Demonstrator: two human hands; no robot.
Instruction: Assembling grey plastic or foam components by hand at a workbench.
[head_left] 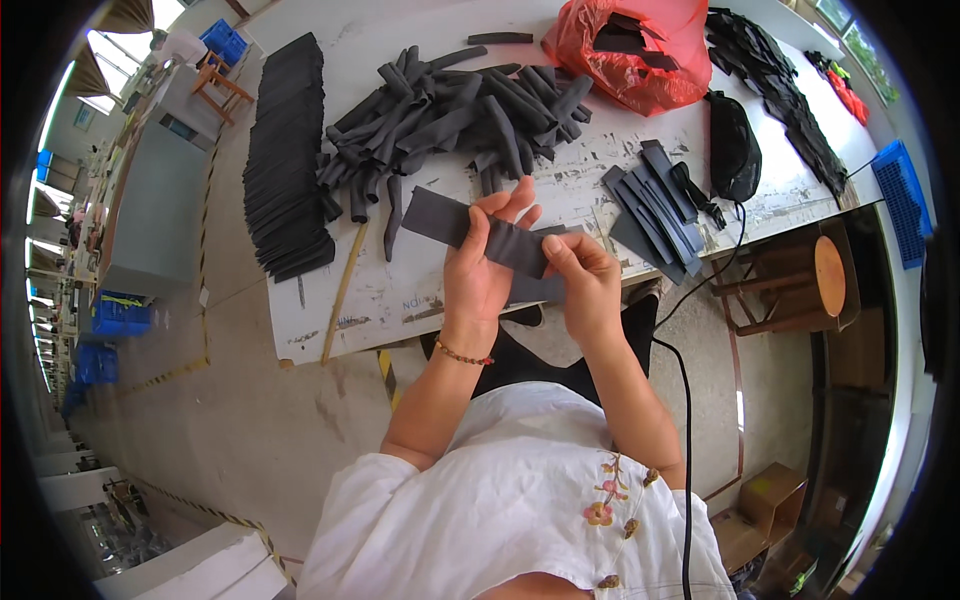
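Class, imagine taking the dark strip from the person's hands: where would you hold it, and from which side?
Pinch the dark strip by its free end, probably best from the person's left, across its flat faces. That end juts uncovered past the left hand, while the right hand pinches near the opposite end.

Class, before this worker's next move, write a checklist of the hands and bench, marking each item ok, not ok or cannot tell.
1. Dark strip held by left hand and right hand: ok.
2. Stacked row lined up: ok.
3. Loose pile in order: not ok, jumbled.
4. Black cable clear of both hands: ok.
5. Strip's underside unmarked: cannot tell, hidden.
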